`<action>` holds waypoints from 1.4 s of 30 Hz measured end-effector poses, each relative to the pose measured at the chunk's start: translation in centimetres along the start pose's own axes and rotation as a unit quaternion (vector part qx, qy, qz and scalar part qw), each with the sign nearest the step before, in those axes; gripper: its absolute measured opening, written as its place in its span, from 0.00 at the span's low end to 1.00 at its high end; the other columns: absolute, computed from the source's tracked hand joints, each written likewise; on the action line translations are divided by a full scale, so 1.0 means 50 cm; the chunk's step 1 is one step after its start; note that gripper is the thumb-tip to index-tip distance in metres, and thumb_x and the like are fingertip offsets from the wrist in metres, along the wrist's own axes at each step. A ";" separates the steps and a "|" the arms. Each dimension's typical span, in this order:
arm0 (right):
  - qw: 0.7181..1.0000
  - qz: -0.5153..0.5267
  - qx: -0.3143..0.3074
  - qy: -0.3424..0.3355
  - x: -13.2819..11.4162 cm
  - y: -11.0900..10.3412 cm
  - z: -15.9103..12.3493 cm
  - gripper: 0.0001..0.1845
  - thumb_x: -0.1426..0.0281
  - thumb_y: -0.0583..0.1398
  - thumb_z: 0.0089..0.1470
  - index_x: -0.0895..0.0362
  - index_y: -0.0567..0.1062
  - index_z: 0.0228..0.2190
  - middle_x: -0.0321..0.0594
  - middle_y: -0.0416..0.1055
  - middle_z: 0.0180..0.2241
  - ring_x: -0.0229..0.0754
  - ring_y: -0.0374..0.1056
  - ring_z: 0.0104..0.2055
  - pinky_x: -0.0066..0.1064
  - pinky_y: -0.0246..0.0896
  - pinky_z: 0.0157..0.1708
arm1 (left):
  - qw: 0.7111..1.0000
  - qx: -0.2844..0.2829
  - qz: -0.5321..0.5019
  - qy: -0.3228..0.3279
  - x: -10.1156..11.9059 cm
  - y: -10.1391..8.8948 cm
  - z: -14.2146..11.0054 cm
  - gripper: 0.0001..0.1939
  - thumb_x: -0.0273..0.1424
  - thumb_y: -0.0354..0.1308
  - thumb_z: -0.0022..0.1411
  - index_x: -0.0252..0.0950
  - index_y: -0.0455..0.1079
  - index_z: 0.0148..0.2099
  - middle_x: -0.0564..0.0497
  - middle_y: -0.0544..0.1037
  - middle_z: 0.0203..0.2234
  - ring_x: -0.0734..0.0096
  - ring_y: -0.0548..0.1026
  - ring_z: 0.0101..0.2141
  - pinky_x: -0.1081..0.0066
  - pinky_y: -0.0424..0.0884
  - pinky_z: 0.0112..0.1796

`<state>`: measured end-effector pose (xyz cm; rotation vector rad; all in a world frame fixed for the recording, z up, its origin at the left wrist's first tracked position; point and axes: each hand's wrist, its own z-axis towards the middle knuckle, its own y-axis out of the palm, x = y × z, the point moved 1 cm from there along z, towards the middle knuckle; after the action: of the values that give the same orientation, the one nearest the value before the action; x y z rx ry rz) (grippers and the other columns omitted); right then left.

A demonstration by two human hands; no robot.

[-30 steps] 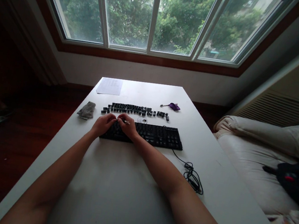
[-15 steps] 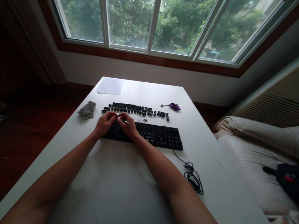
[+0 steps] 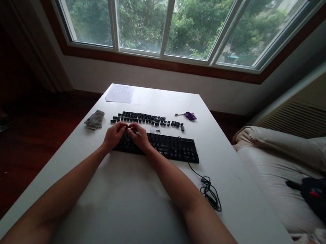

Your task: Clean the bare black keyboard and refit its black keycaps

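A black keyboard (image 3: 174, 148) lies across the white table, and both my hands are over its left end. My left hand (image 3: 114, 135) is closed in a pinch on a small dark keycap (image 3: 127, 127), partly hidden by the fingertips. Close against it, my right hand (image 3: 138, 137) is also closed, with a thin light-coloured tool (image 3: 138, 133) sticking out past the fingers; its exact kind is too small to make out. Beyond the keyboard, several loose black keycaps (image 3: 142, 118) stand in rows. A small round clear piece (image 3: 156, 130) lies between them and the keyboard.
A grey cloth (image 3: 94, 120) lies at the left table edge, with paper sheets (image 3: 120, 93) behind it. A purple object (image 3: 190, 116) with a thin stick lies at the back right. The coiled cable (image 3: 212, 194) runs to the right. Beside the table stands a pale sofa (image 3: 269, 180).
My hands stay pinched together over the keyboard's left end, with barely any finger movement. Nothing else on the table has moved.
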<state>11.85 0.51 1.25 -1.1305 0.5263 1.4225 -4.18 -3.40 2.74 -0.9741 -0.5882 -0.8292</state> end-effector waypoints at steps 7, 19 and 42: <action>1.000 -0.022 -0.006 0.016 -0.002 0.000 0.000 0.11 0.62 0.60 0.54 0.54 0.74 0.37 0.35 0.74 0.31 0.38 0.69 0.32 0.28 0.62 0.35 | 0.999 0.015 0.051 0.006 0.005 -0.004 -0.002 0.13 0.37 0.53 0.64 0.39 0.75 0.45 0.51 0.80 0.33 0.68 0.75 0.31 0.70 0.69 0.35; 0.999 -0.036 0.006 0.011 -0.003 -0.001 0.001 0.10 0.61 0.58 0.57 0.54 0.73 0.35 0.34 0.73 0.30 0.38 0.68 0.32 0.28 0.61 0.35 | 0.999 0.038 0.035 0.009 0.017 -0.005 -0.003 0.11 0.33 0.55 0.61 0.38 0.73 0.45 0.51 0.79 0.35 0.70 0.74 0.31 0.71 0.70 0.35; 1.000 -0.022 -0.014 0.001 -0.001 -0.001 0.000 0.14 0.60 0.58 0.56 0.54 0.73 0.40 0.34 0.73 0.30 0.37 0.68 0.30 0.27 0.62 0.34 | 0.999 0.033 0.029 0.013 0.004 -0.001 -0.001 0.11 0.38 0.53 0.65 0.38 0.72 0.43 0.49 0.78 0.34 0.67 0.75 0.34 0.69 0.70 0.37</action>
<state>11.89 0.51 1.31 -1.1594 0.4804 1.3943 -4.09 -3.55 2.90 -0.9144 -0.5596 -0.7650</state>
